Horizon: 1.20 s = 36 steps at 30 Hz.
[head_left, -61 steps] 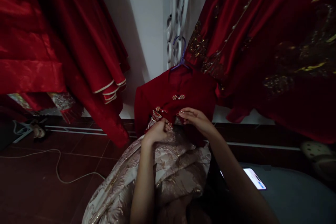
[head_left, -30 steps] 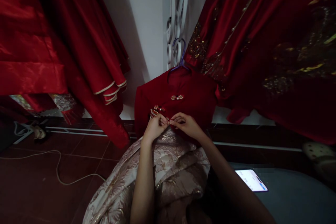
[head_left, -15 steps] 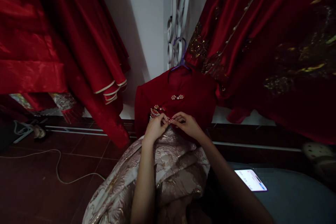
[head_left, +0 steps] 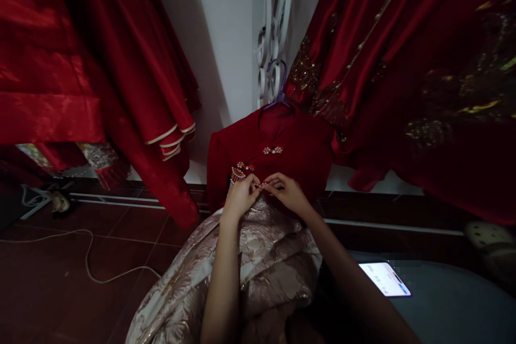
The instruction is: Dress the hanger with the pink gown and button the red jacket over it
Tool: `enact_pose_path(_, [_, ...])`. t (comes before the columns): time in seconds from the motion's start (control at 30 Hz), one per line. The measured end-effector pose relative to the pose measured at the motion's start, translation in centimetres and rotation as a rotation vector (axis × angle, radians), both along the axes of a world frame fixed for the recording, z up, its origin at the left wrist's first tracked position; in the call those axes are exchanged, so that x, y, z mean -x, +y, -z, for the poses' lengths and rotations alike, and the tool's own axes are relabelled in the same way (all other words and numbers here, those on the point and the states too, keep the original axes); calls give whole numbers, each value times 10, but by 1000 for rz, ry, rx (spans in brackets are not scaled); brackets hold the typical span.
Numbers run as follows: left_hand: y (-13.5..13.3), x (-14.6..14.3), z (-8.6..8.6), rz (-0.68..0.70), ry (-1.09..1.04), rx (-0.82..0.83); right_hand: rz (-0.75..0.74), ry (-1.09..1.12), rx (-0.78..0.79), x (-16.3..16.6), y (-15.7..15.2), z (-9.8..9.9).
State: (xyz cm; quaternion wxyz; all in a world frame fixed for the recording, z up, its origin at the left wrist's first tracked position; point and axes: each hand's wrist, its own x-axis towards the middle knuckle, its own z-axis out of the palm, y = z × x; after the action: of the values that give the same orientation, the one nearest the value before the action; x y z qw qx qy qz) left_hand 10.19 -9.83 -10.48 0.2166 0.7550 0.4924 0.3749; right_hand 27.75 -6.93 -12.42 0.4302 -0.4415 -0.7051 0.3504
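A dark red jacket (head_left: 302, 140) hangs in front of me on a purple hanger (head_left: 281, 86). One jewelled clasp (head_left: 273, 150) sits fastened below its collar. My left hand (head_left: 241, 193) and my right hand (head_left: 287, 192) meet lower on the front opening, both pinching the two sides of a second jewelled clasp (head_left: 260, 186), which their fingers largely cover. Whether its halves are joined I cannot tell. A beaded fan-shaped brooch (head_left: 237, 173) shows just above my left hand. Patterned shiny pinkish-silver fabric (head_left: 274, 258) spreads below my hands and over my lap.
Red garments (head_left: 153, 64) hang at the left, and gold-embroidered red garments (head_left: 403, 64) at the right. A lit phone (head_left: 386, 279) lies on a grey surface (head_left: 451, 301). A cable (head_left: 92, 258) runs over the tiled floor. White scrolled metalwork (head_left: 278, 16) stands behind the hanger.
Both hands keep their pinch on the lower clasp, with only tiny finger shifts. The view has moved very slightly.
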Motion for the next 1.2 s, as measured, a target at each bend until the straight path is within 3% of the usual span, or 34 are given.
enact_pose_path(0.4, [7, -5, 11, 6, -124, 30, 30, -10, -2, 3, -3, -3])
enact_pose_path(0.73, [9, -6, 10, -23, -239, 136, 57, -34, -33, 4, -4, -3])
enact_pose_path(0.97, [16, -2, 22, -12, -277, 165, 78, -51, -51, 7, -6, 0])
enact_pose_path(1.2, [17, -1, 25, -49, -201, 83, 104, -87, -111, 9, -4, 6])
